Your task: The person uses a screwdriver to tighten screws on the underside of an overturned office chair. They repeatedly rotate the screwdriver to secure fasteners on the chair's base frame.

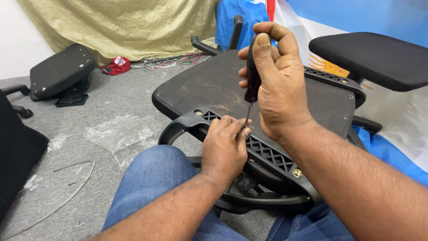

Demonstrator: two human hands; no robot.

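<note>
An upturned black chair seat point(214, 85) lies in front of me with a black plastic armrest bracket point(267, 154) along its near edge. My right hand point(278, 85) grips a black-handled screwdriver point(253, 78) upright, its thin shaft pointing down at the bracket. My left hand point(225, 149) rests on the bracket and pinches around the screwdriver's tip; what sits under the fingertips is hidden. A brass-coloured screw point(297, 173) shows further right on the bracket.
Another black seat pad point(60, 71) lies on the grey carpet at the back left. Clear plastic wrap point(118, 131) and a bent wire point(76, 185) lie on the floor at left. A padded armrest point(374, 60) juts in at upper right.
</note>
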